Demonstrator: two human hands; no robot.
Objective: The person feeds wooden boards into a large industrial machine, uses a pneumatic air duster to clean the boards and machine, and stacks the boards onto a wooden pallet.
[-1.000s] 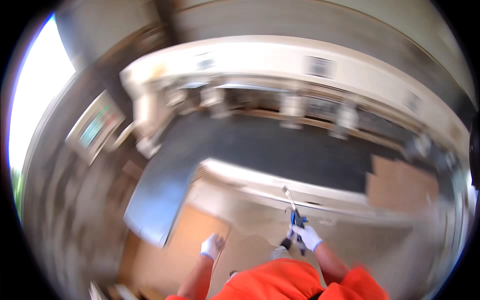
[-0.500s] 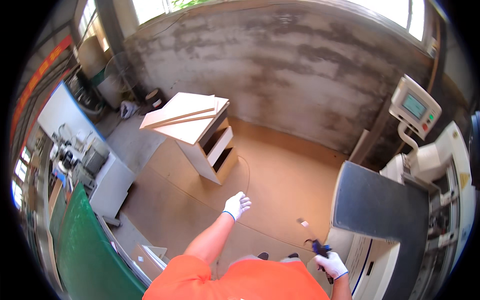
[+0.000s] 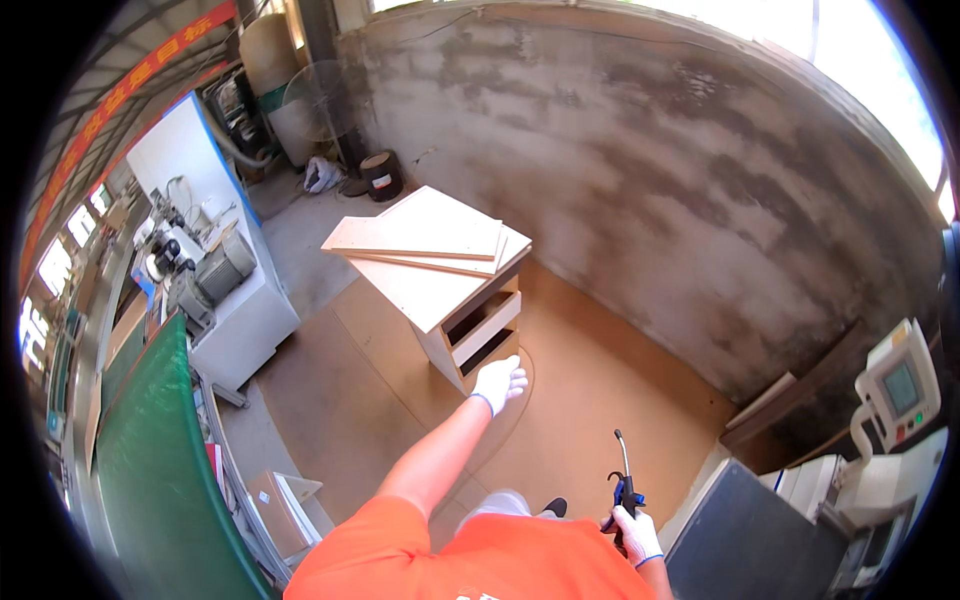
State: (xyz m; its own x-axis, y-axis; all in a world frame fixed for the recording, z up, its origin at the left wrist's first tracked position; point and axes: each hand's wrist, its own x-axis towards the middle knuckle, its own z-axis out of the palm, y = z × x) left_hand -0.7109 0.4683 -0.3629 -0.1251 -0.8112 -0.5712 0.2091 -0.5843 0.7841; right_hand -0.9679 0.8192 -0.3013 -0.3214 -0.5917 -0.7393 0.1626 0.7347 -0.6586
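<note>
Gripping a black air blow gun (image 3: 622, 480) with a thin metal nozzle and blue fitting, the gloved right hand (image 3: 634, 528) wraps tight around its handle at near right, nozzle pointing up. The gloved left hand (image 3: 499, 381) stretches forward, fingers spread and empty, toward one pale wooden drawer cabinet (image 3: 452, 300) standing farther off on the brown floor (image 3: 590, 390). Two flat boards (image 3: 420, 238) lie stacked on the cabinet's top; two drawer fronts show on its near face.
</note>
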